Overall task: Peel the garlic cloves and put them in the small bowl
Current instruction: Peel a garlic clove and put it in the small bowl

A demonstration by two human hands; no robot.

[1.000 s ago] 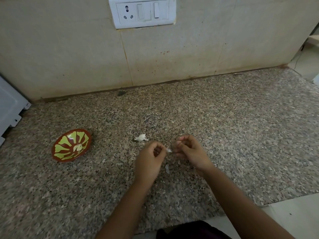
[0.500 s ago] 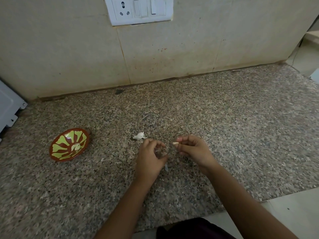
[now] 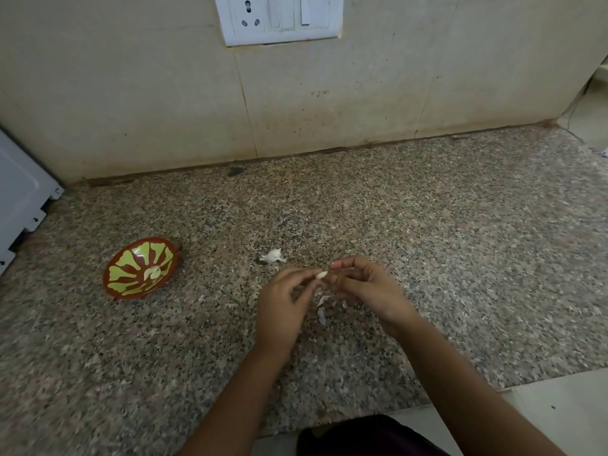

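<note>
A small pale garlic clove [image 3: 321,275] is pinched between the fingertips of my left hand [image 3: 283,304] and my right hand [image 3: 365,284], just above the granite counter. The two hands meet at the clove, fingers curled. Thin papery skins [image 3: 321,307] lie on the counter below the hands. Another white garlic piece [image 3: 272,256] rests on the counter just beyond my left hand. The small red bowl with a green pattern [image 3: 125,278] sits to the left, apart from the hands, with a peeled clove [image 3: 153,273] inside.
A white appliance [image 3: 19,199] stands at the far left edge. The tiled wall with a switch and socket plate [image 3: 279,18] backs the counter. The counter's front edge [image 3: 493,385] runs close to my right forearm.
Half a second ago my hands were slightly apart, with the clove in my right fingertips. Now the hands have come together on the clove. More skin lies below them.
</note>
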